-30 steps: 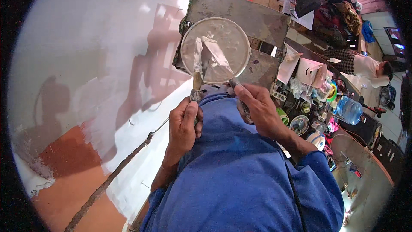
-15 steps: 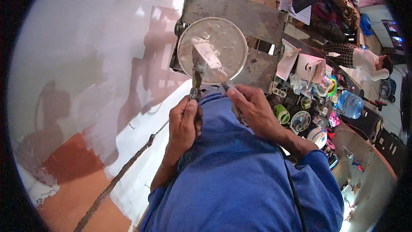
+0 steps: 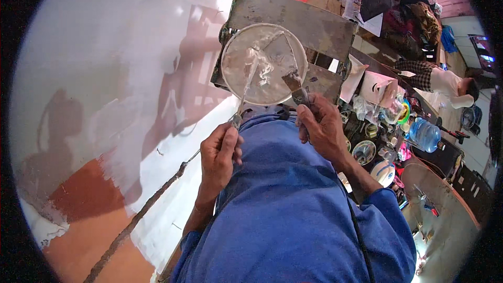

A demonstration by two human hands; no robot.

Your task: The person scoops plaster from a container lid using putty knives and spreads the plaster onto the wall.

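My left hand grips the handle of a putty knife, its narrow-looking blade smeared with white paste. My right hand is closed round a second, wider putty knife, dark and worn near its handle. Both blades extend over a round tub of whitish putty. The right blade slants across the tub's right side; the left one points up over its middle. I cannot tell how far either blade touches the putty, whose surface is uneven, with ridges in the middle.
The tub stands on a worn grey scaffold platform. To the left rises a partly white, partly orange wall. On the right are a cluttered surface with a blue water jug and a person farther off.
The knives, crossed close together before, are now apart. My right hand has moved right with its knife; the left knife has turned edge-on, and the white lump on the blade no longer shows.
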